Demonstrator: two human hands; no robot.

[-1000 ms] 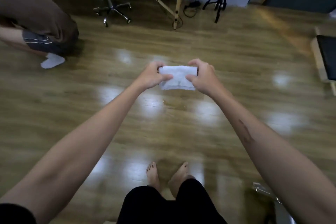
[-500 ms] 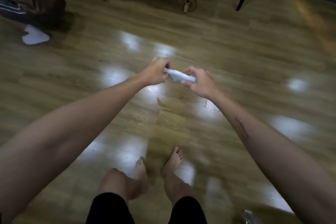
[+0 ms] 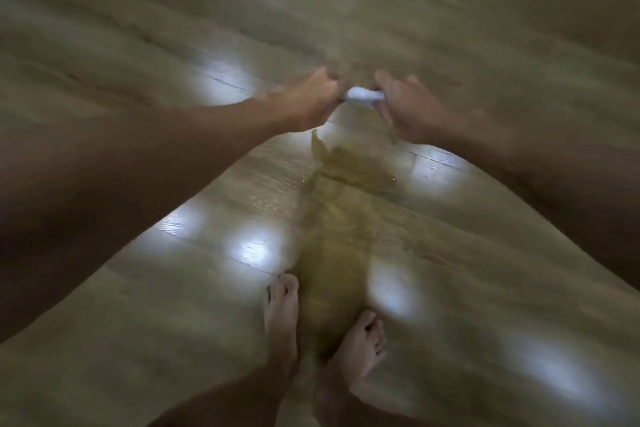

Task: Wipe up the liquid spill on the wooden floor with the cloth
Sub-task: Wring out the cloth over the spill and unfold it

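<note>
Near the centre of the upper half of the frame, the left hand (image 3: 308,102) and the right hand (image 3: 408,111) each grip one end of a white cloth (image 3: 362,95) — only a small bunched strip of it shows between the curled fingers, and the whole view is blurred. Just below the hands, the liquid spill (image 3: 332,218) runs as a darker, yellowish streak down the middle of the wooden floor (image 3: 485,28) to the lower centre, ending between two bare feet (image 3: 282,315) — whether the toes touch the wet patch cannot be told. Pale light reflections dot the boards on both sides.
</note>
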